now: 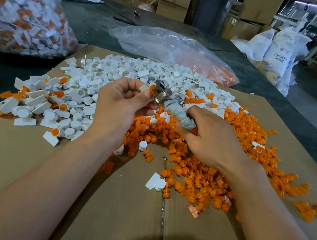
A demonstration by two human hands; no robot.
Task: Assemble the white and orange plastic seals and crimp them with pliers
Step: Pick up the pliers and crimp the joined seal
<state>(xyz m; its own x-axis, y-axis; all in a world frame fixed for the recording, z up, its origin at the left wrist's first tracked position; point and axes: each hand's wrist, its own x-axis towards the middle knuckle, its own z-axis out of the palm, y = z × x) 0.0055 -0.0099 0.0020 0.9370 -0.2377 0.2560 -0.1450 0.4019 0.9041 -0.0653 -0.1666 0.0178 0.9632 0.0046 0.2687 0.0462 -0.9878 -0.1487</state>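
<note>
Seals (pixel 50 115) are matt plastic, cardboard (pixel 21 153) dull (pliers (pixel 163 96): shiny metal, cloth-wrapped).

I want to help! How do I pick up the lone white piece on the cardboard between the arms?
Probably pinch the white piece by its round cup, from above: the cup stands proud of the cardboard, while its tag lies flat.

Even indoor light; soft shadow on the near cardboard (pixel 11 154); wide-angle bending, blur toward the edges

Org/wht seal (pixel 152 89) at pliers (pixel 165 97) head
</note>
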